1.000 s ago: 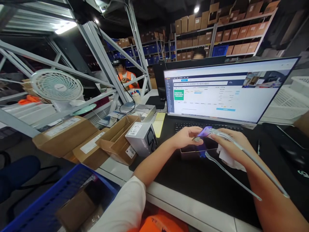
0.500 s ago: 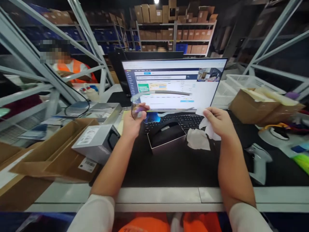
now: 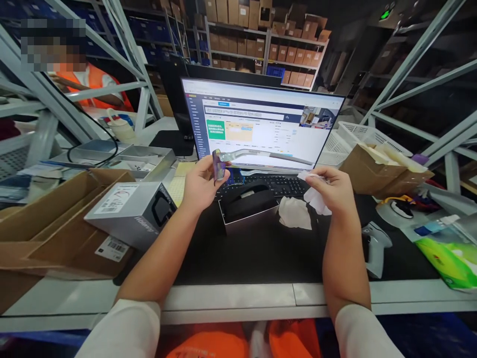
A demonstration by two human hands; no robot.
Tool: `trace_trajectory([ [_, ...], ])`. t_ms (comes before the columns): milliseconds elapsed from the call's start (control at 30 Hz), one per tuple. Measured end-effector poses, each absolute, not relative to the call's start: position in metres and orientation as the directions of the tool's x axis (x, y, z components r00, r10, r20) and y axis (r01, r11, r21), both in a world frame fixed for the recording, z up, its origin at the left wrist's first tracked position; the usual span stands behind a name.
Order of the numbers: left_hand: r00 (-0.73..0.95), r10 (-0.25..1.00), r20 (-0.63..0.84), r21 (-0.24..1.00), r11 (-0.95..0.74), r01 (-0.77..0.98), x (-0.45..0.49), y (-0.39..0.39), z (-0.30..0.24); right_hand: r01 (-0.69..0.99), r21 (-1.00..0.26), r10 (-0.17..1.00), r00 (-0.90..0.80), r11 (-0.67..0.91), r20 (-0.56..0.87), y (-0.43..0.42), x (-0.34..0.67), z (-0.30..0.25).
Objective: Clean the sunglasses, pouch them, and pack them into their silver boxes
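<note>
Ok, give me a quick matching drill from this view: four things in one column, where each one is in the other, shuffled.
Things:
1. glasses
2. bunched white cloth
3. grey box
4. scanner

Places:
A. on the dark mat, right of the right forearm
B. in the left hand
C. left of the left forearm, by the cardboard box
D. in the right hand

Pairs: 1-B, 2-D, 3-C, 4-A.
</note>
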State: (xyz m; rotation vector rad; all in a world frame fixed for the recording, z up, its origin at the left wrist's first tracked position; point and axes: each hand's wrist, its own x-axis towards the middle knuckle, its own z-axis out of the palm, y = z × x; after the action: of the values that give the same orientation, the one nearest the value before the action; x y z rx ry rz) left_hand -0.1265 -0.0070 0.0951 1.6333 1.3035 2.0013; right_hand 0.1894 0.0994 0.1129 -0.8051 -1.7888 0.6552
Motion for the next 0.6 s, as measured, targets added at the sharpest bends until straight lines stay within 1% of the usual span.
trace_trajectory([
  [67, -0.343, 0.665, 0.664, 0.747, -0.56, 0.36, -0.125, -0.009, 0.097, 0.218, -0.743, 0.771, -0.261, 0.634, 0.581, 0.099, 0.187, 0.112],
  [233, -0.329, 0.661, 0.675, 0.736, -0.57, 0.364, -0.125, -0.008, 0.097, 0.238, -0.751, 0.784, -0.27, 0.616, 0.558, 0.101, 0.187, 0.112],
  [333, -0.303, 0.642, 0.704, 0.705, -0.582, 0.404, -0.126, -0.005, 0.094, 0.272, -0.748, 0.793, -0.285, 0.605, 0.538, 0.099, 0.185, 0.114],
  [433, -0.251, 0.613, 0.75, 0.647, -0.598, 0.473, -0.126, -0.004, 0.092, 0.326, -0.742, 0.807, -0.308, 0.586, 0.503, 0.096, 0.179, 0.115],
  [600, -0.162, 0.517, 0.841, 0.479, -0.571, 0.667, -0.127, -0.008, 0.092, 0.352, -0.744, 0.821, -0.307, 0.568, 0.482, 0.093, 0.173, 0.114],
])
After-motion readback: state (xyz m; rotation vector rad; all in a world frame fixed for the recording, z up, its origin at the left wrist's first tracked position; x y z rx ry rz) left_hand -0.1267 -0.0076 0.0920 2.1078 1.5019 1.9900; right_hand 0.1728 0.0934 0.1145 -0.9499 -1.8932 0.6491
